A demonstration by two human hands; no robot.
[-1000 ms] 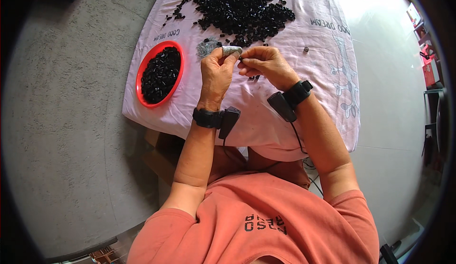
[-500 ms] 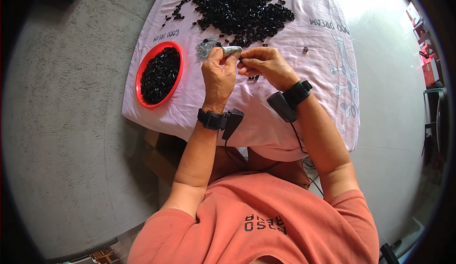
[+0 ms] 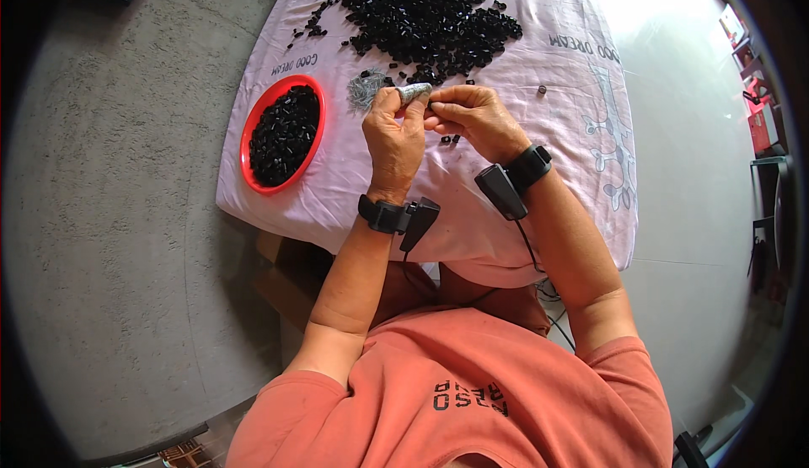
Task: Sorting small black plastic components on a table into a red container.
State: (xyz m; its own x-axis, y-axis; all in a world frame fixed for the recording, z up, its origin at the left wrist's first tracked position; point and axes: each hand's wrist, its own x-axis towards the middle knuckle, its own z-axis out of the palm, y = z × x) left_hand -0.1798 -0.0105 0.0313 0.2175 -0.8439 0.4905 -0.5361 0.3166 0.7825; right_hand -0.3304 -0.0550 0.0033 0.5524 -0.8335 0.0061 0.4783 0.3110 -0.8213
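My left hand (image 3: 394,144) and my right hand (image 3: 484,123) meet fingertip to fingertip above the cloth-covered table. A small black piece (image 3: 431,106) shows between them, mostly hidden by the fingers. Both hands are closed in a pinch around it. A silvery grey wrap (image 3: 414,93) sits at my left index finger. Just beyond the hands spreads a big heap of small shiny black pieces (image 3: 421,17). A tangle of thin grey wires or pins (image 3: 365,89) lies beside my left hand. A few loose black pieces (image 3: 451,139) rest below my right hand.
A red bowl (image 3: 246,152) full of black pieces stands at the left of the table. The pale pink cloth (image 3: 581,207) covers the tabletop. One small ring-like piece (image 3: 542,90) lies alone on the right. Black wrist straps with boxes and cables hang at both wrists.
My left hand has shifted slightly to the right, closer to my right hand. The fingers of both hands stay pinched together; the heap and bowl have not moved.
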